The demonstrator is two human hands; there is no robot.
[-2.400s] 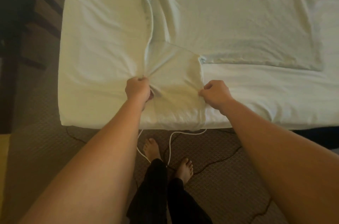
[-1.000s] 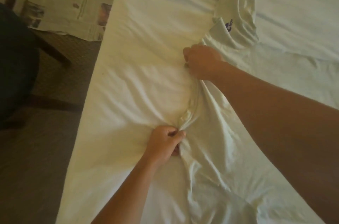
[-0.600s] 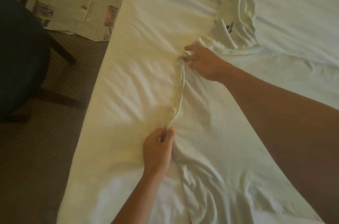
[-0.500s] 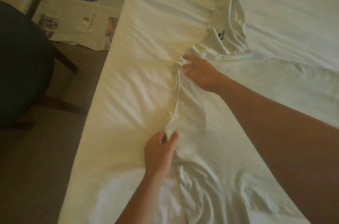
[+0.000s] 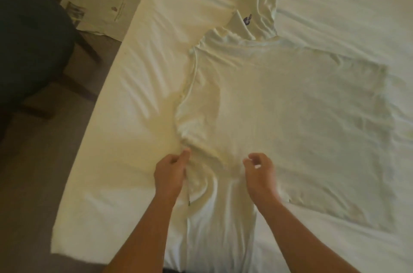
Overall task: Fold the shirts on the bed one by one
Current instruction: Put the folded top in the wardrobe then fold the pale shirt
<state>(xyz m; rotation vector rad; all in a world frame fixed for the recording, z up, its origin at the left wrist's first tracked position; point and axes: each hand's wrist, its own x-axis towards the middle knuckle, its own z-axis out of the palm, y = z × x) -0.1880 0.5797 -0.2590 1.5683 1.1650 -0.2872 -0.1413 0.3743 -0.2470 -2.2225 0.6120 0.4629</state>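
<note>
Head view — a white shirt point(image 5: 279, 116) is spread flat on the bed point(image 5: 125, 138), one sleeve toward 12 o'clock. At 6 o'clock, the left hand point(image 5: 171, 174) pinches the shirt's edge; the right hand point(image 5: 260, 174) hovers loosely curled, nothing held.

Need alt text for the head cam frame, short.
A white shirt lies spread flat on a white-sheeted bed, seen from above. The left hand touches the shirt's near-left edge; the right hand hovers over it, fingers loosely curled. A dark chair and newspaper are on the floor at left.
</note>
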